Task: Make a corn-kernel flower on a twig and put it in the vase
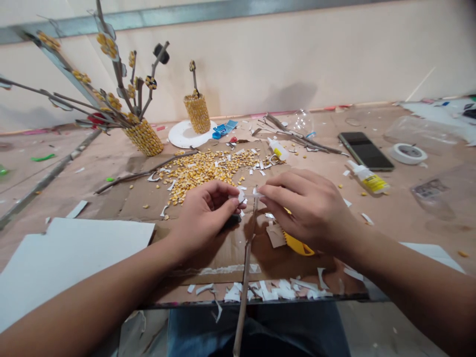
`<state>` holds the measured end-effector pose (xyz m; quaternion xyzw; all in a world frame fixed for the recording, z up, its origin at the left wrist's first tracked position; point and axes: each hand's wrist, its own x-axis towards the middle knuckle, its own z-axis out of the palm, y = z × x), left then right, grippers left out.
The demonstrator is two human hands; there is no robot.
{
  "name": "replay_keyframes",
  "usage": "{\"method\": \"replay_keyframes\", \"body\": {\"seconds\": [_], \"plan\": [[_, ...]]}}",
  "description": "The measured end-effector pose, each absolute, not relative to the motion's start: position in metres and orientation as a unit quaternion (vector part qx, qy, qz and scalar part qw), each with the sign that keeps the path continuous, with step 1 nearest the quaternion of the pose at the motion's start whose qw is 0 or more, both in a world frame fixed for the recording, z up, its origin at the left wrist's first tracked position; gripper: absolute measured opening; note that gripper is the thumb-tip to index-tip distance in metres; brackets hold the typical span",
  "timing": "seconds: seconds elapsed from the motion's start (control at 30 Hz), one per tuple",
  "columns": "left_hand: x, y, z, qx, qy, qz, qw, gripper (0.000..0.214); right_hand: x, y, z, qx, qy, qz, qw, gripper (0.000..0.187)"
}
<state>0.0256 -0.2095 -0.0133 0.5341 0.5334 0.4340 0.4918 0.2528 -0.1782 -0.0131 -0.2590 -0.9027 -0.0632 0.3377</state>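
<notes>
Head view: the left hand (208, 213) and the right hand (308, 208) meet over the middle of the desk (401, 218), close to its near edge. A thin stick (246, 258) rises from below the near edge to a point between the 2 hands. The left hand is curled, its thumb and forefinger pinched on a small white scrap (241, 196) just beside the stick's upper tip. The right hand's thumb and fingers are closed on that tip (whether paper is wrapped there is too small to tell). Under the right palm lies a yellow object (297, 244), mostly hidden.

Beyond the hands, a pile of corn kernels (208, 171) spreads across the centre. Towards the far left corner stands a kernel-covered vase (145, 136) holding branches, and a smaller kernel-covered cup (197, 113) sits on a white plate (178, 135). To the right lie a glue bottle (368, 178), a phone (366, 151) and a tape roll (408, 152). White paper scraps (275, 290) line the near edge; a white sheet (55, 263) covers the near left corner.
</notes>
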Motion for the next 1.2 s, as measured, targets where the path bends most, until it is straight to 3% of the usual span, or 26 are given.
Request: {"method": "replay_keyframes", "body": {"seconds": [0.6, 0.97, 1.1, 1.2], "plan": [[0.030, -0.213, -0.018, 0.516, 0.467, 0.432, 0.574, 0.014, 0.250, -0.183, -0.016, -0.253, -0.921, -0.106, 0.276, 0.021], [0.031, -0.215, -0.022, 0.647, 0.477, 0.390, 0.449, 0.010, 0.246, -0.185, -0.015, -0.251, -0.924, -0.122, 0.261, 0.021], [0.036, -0.216, -0.022, 0.630, 0.496, 0.392, 0.451, 0.005, 0.247, -0.186, -0.015, -0.246, -0.929, -0.116, 0.252, 0.021], [0.039, -0.215, -0.021, 0.585, 0.511, 0.421, 0.469, 0.014, 0.246, -0.188, -0.015, -0.248, -0.930, -0.106, 0.250, 0.019]]}}
